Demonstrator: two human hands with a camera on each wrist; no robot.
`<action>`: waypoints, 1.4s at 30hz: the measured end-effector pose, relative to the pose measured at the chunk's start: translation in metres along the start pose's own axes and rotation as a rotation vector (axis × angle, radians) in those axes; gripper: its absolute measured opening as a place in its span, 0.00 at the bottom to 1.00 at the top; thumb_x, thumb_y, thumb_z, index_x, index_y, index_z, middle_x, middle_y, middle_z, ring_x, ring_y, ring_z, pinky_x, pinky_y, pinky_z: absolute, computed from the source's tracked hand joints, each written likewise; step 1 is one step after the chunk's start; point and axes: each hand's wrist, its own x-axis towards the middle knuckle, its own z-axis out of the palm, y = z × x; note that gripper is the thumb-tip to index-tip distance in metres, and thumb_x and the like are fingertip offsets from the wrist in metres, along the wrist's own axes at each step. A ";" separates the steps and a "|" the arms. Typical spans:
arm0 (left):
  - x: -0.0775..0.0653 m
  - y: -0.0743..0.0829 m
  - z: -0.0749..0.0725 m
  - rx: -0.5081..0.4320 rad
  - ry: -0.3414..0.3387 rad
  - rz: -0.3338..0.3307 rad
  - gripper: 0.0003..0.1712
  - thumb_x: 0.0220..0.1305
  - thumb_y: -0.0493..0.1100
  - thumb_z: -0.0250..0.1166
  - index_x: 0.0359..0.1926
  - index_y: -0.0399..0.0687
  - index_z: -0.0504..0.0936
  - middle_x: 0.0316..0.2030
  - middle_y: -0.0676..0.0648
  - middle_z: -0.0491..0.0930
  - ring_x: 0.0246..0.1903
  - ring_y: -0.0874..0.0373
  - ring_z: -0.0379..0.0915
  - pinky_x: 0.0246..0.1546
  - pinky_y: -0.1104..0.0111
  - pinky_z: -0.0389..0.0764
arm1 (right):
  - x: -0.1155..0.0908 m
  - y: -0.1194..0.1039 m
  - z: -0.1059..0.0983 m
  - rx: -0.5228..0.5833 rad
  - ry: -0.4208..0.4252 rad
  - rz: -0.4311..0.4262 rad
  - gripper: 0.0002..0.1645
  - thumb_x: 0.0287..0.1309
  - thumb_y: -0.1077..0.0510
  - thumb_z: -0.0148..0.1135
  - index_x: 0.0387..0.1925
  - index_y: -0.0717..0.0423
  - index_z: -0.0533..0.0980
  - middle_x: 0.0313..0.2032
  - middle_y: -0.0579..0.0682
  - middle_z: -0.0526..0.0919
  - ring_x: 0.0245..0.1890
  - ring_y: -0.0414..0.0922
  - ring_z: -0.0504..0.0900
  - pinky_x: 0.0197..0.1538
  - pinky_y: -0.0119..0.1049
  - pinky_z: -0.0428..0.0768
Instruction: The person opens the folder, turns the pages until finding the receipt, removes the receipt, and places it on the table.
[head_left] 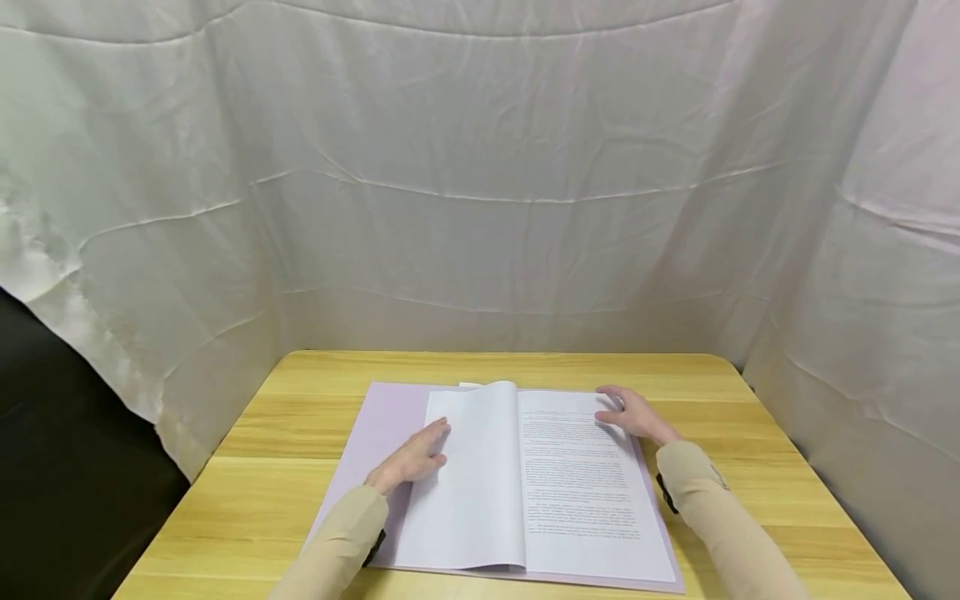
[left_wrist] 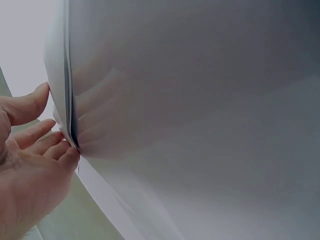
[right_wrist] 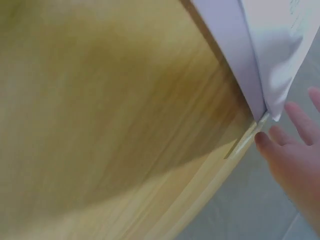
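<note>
A lilac folder (head_left: 390,417) lies spread on the table with white paper sheets on it. The turned-over sheet (head_left: 480,483) on the left looks blank and bulges near the fold. Dense lines of print cover the right page (head_left: 573,475). My left hand (head_left: 408,462) rests at the blank sheet's outer edge, fingers extended. In the left wrist view, thumb and fingertips are right at the edges of the layered sheets (left_wrist: 62,65). At the printed page's upper right corner is my right hand (head_left: 633,414), its thumb and fingers spread apart; its wrist view shows the fingertips beside the folder's corner.
The wooden table (head_left: 750,483) has rounded far corners. Pale cloth (head_left: 480,167) hangs behind it and on both sides. A dark area (head_left: 60,467) shows at the lower left. A small white edge (head_left: 469,385) pokes out behind the sheets.
</note>
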 end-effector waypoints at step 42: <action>-0.003 -0.008 -0.005 0.218 -0.133 -0.003 0.55 0.59 0.57 0.72 0.77 0.36 0.56 0.80 0.38 0.50 0.80 0.39 0.42 0.79 0.41 0.45 | 0.010 0.008 -0.003 0.012 0.232 0.146 0.30 0.57 0.68 0.63 0.61 0.72 0.70 0.44 0.67 0.82 0.41 0.54 0.80 0.43 0.39 0.78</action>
